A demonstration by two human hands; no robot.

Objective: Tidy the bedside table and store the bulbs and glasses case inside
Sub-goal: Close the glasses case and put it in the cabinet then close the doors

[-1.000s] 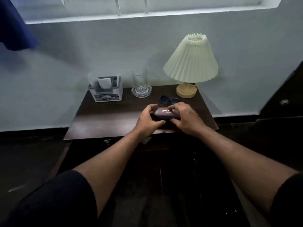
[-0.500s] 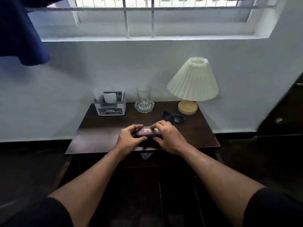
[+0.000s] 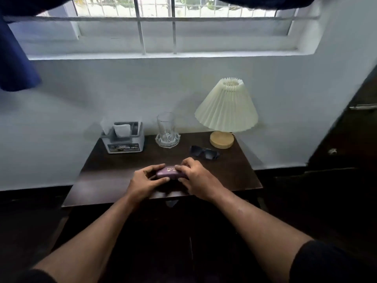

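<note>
A purple glasses case [image 3: 168, 173] with gold lettering lies near the front of the dark wooden bedside table [image 3: 106, 176]. My left hand [image 3: 145, 181] grips its left end and my right hand [image 3: 196, 178] covers its right end, so only the middle of the lid shows. Dark sunglasses [image 3: 204, 153] lie folded on the tabletop just behind my right hand, apart from the case. No bulbs are visible. The cabinet front below the tabletop is too dark to make out.
A white tissue holder [image 3: 123, 138] stands at the back left, an empty drinking glass [image 3: 167, 130] on a glass coaster in the middle, a pleated cream lamp [image 3: 226, 111] at the back right. A barred window and blue curtain [image 3: 14, 56] are above; a dark door [image 3: 346, 139] is right.
The view has tilted up, showing more of the window. Both hands stay closed on the case, which sits a little nearer the table's front edge than before.
</note>
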